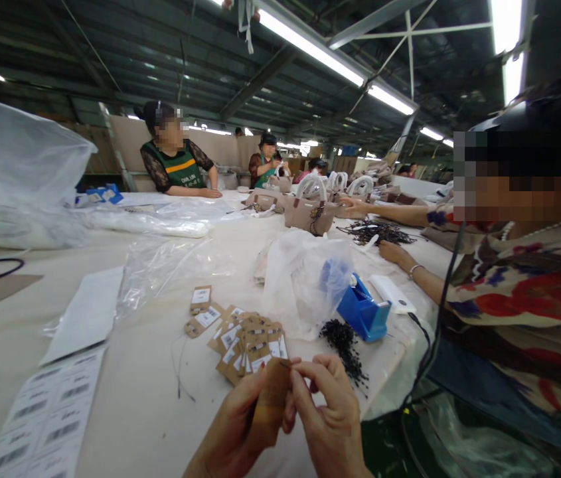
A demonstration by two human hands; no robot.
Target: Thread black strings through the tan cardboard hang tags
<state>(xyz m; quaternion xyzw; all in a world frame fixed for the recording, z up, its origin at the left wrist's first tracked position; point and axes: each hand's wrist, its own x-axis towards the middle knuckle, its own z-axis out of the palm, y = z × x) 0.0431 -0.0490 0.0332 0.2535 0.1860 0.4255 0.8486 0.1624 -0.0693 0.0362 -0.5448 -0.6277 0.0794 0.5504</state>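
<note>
Near the front edge of the table, my left hand point(235, 421) is closed around a brown cardboard hang tag point(271, 398). The fingers of my right hand point(332, 408) are pinched together at the upper right edge of that tag; whatever is between the fingertips is too small to make out. Just beyond my hands lies a loose pile of brown hang tags point(250, 338), many with white barcode stickers. To the right of the pile sits a heap of short black strings point(344, 348).
A blue tape dispenser point(367, 312), a white device with a cable point(392, 294) and a crumpled clear plastic bag point(295, 279) stand beyond. Barcode label sheets point(44, 418) lie left. A co-worker point(519, 265) sits at right, reaching toward beige handbags point(310, 216). Other people sit farther back.
</note>
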